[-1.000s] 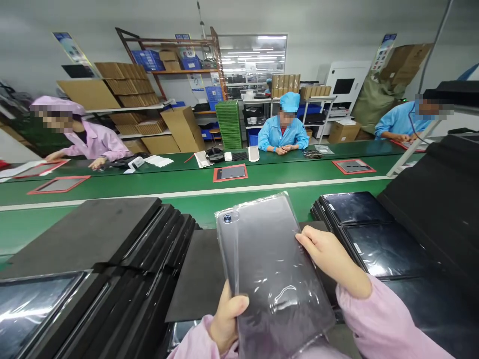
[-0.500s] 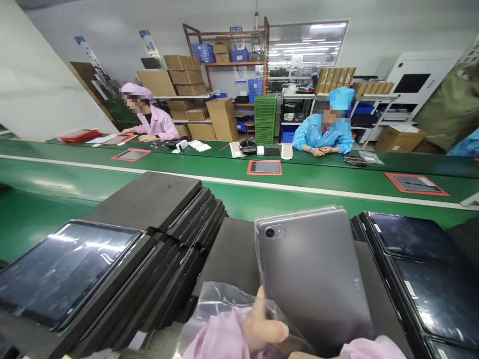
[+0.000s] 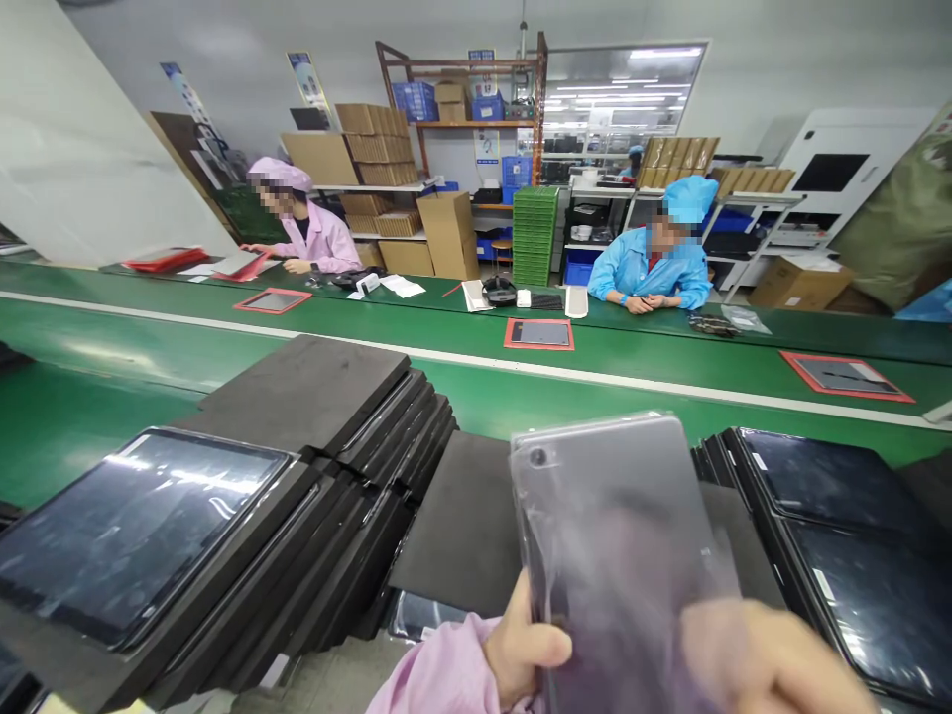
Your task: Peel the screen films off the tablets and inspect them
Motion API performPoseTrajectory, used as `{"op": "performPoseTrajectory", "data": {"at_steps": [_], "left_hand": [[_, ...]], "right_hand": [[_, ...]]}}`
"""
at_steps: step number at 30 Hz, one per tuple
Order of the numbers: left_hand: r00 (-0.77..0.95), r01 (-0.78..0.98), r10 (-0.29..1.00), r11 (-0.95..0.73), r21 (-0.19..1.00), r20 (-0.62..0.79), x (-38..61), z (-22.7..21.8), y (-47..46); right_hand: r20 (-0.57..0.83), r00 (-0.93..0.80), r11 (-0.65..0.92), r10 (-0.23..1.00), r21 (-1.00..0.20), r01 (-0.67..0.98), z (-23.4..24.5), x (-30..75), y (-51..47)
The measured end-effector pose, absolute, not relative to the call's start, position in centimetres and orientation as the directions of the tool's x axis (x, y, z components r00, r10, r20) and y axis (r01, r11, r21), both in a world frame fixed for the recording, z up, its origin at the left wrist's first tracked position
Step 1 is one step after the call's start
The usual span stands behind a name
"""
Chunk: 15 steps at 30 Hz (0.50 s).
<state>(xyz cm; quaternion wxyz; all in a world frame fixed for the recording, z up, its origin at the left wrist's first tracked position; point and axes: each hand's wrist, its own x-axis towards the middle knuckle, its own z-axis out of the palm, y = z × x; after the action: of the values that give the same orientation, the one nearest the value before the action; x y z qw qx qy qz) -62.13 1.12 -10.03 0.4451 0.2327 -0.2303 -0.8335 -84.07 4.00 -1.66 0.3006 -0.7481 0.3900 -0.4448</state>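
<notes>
A grey tablet point(image 3: 606, 496), its back and round camera facing me, is tilted up in front of me. Hazy clear plastic film lies over its back. My left hand point(image 3: 525, 640) is closed on its lower left edge, with the thumb in front. At the lower right edge of the tablet is my right hand point(image 3: 759, 650), smeared by motion, so its fingers are unclear. Behind the tablet lies a dark foam sheet point(image 3: 461, 526). To the left, a tablet point(image 3: 141, 526) rests screen up on a stack of black foam trays point(image 3: 304, 397).
Stacked trays with tablets point(image 3: 878, 585) stand close on the right. Beyond runs a green conveyor belt point(image 3: 416, 332) carrying tablets on red mats point(image 3: 539, 335). Across it sit a person in pink point(image 3: 323, 238) and a person in blue point(image 3: 640, 268).
The clear plastic that was bunched over my left wrist now lies across the tablet's back. My right hand has come up into view at the lower right. The left hand still grips the tablet.
</notes>
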Motion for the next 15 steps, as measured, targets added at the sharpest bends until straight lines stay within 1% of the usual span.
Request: {"op": "performPoseTrajectory", "data": {"at_steps": [2,3,4,5,8,9,12,15], "left_hand": [[-0.477,0.683,-0.86,-0.491,0.54,-0.179,-62.3,-9.6,1.0],[-0.467,0.7,-0.865,-0.489,0.52,-0.185,-62.4,-9.3,0.8],[-0.458,0.708,-0.865,-0.494,0.504,-0.205,-62.4,-8.9,0.6],[-0.451,0.708,-0.861,-0.505,0.494,-0.234,-62.4,-8.6,0.3],[-0.424,0.659,-0.825,-0.565,0.497,-0.375,-61.8,-7.7,-0.6],[-0.407,0.625,-0.798,-0.598,0.501,-0.444,-61.6,-7.5,-0.8],[-0.301,0.517,-0.698,-0.692,0.504,-0.65,-61.0,-6.8,-1.3],[-0.223,0.452,-0.654,-0.727,0.517,-0.723,-60.2,-6.3,-1.5]], "right_hand": [[0.434,0.046,-0.419,-0.9,-0.829,-0.37,-1.3,-84.5,2.6],[0.408,-0.073,-0.35,-0.91,-0.851,-0.391,-1.4,-84.8,2.0],[0.355,-0.151,-0.269,-0.923,-0.873,-0.406,-1.6,-84.9,1.6],[0.276,-0.175,-0.183,-0.945,-0.891,-0.416,-2.0,-84.9,1.2],[0.014,-0.086,0.024,-0.996,-0.906,-0.423,-3.2,-84.1,1.0],[-0.028,-0.065,0.052,-0.997,-0.913,-0.405,-3.6,-83.7,1.0],[-0.069,-0.047,0.079,-0.997,-0.961,-0.266,-4.4,-83.0,1.1],[-0.147,-0.046,0.15,-0.988,-0.988,-0.045,-4.1,-83.9,1.3]]}}
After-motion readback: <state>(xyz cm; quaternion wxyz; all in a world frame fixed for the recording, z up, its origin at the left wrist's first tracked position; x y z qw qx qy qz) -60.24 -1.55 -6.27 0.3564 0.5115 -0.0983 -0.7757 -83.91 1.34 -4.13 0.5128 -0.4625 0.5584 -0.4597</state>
